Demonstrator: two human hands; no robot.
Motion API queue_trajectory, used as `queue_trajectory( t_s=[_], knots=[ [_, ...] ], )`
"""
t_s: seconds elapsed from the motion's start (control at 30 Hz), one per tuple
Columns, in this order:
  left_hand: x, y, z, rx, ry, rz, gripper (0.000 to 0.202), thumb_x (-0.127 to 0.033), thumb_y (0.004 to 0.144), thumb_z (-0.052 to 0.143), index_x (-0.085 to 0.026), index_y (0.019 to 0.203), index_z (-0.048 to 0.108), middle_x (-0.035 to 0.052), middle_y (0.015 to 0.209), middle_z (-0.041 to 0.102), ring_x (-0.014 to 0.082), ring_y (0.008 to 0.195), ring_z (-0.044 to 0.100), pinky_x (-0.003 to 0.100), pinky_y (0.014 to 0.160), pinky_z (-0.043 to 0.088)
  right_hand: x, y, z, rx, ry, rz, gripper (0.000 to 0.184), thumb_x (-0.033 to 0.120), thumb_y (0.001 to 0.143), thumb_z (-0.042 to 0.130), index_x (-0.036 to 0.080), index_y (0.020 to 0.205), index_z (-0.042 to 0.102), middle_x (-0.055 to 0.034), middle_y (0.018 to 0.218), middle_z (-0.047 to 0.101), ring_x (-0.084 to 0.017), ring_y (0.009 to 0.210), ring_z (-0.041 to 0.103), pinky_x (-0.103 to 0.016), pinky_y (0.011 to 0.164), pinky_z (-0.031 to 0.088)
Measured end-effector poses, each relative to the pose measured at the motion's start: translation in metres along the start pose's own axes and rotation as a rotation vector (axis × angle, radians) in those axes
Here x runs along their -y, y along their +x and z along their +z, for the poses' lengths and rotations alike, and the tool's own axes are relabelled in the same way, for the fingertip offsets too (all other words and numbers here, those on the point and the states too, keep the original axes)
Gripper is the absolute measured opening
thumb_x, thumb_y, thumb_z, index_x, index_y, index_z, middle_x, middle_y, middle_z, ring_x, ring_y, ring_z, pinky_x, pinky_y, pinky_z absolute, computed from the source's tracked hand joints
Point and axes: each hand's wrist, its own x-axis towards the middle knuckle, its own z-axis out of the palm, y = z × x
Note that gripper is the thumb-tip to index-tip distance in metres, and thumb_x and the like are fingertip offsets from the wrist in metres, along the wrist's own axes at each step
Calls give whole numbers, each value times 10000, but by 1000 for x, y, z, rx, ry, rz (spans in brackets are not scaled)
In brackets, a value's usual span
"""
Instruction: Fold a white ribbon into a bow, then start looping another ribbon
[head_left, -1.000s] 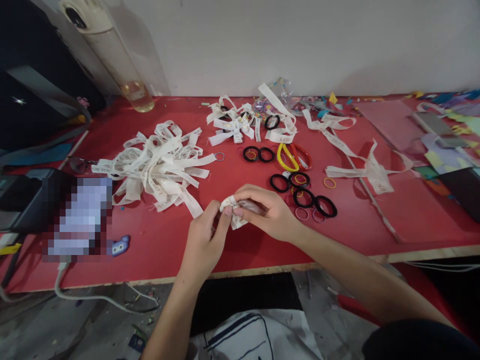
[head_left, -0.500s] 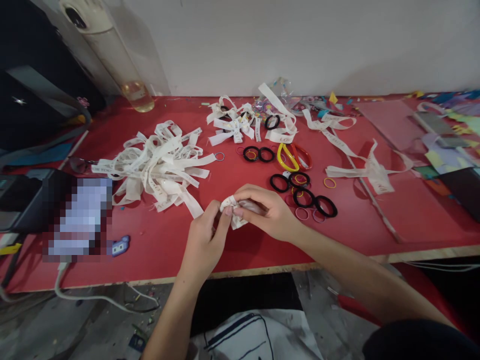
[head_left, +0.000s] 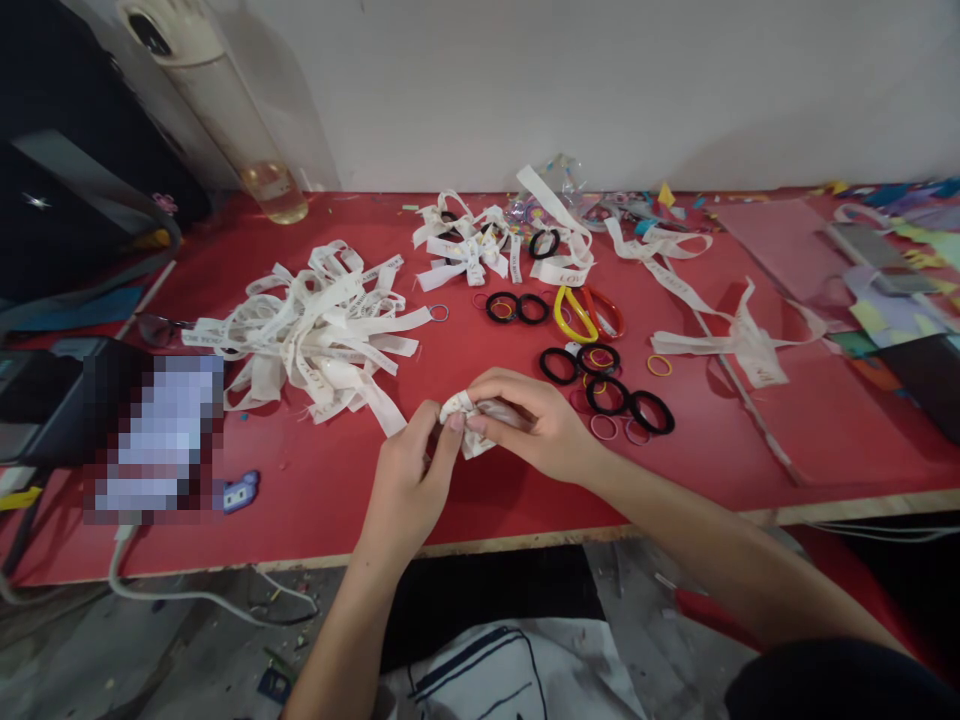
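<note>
Between my hands, above the red table's front, a white printed ribbon (head_left: pixel 475 444) is bunched up. My left hand (head_left: pixel 414 465) pinches it at the left with thumb and fingers. From the right, my right hand (head_left: pixel 536 425) grips the same ribbon, fingertips close to the left thumb. Part of the ribbon is hidden inside the fingers. A heap of white lettered ribbons (head_left: pixel 315 335) lies to the left of my hands. To the right are several black hair ties (head_left: pixel 607 396) and thin coloured rubber bands (head_left: pixel 604 427).
Ribbon bows (head_left: pixel 472 258) lie at the back of the red table (head_left: pixel 315 500), with loose ribbons (head_left: pixel 757 345) at the right. Scissors with yellow and red handles (head_left: pixel 576 316) rest in the middle. A phone (head_left: pixel 161 430) on a cable and a bottle (head_left: pixel 225 120) stand at left.
</note>
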Motion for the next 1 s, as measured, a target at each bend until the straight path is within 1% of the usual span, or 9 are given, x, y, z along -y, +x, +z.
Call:
queue_trajectory(
  t_s=[0.33, 0.67, 1.0],
  knots=[
    [0, 1, 0, 0, 19, 6, 297, -384, 962, 413, -192, 736, 413, -58, 602, 430, 78, 526, 392, 199, 512, 304, 2, 1, 0, -4, -39, -32, 131, 237, 898, 573, 183, 1006, 625, -59, 936, 624, -149, 836, 601, -295, 764, 497],
    [2, 1, 1, 22, 72, 0, 273, -387, 970, 388, -199, 774, 418, -53, 624, 487, 91, 561, 465, 213, 541, 317, 1, 0, 0, -11, -117, -75, 137, 172, 892, 564, 186, 1018, 616, -55, 948, 620, -143, 857, 597, -291, 794, 490],
    [2, 2, 1, 31, 137, -2, 260, -374, 973, 375, -204, 780, 411, -56, 622, 493, 96, 562, 474, 216, 542, 310, 0, 0, 0, -6, -155, -93, 147, 153, 895, 554, 183, 1028, 610, -54, 950, 616, -137, 862, 595, -279, 788, 486]
  ],
)
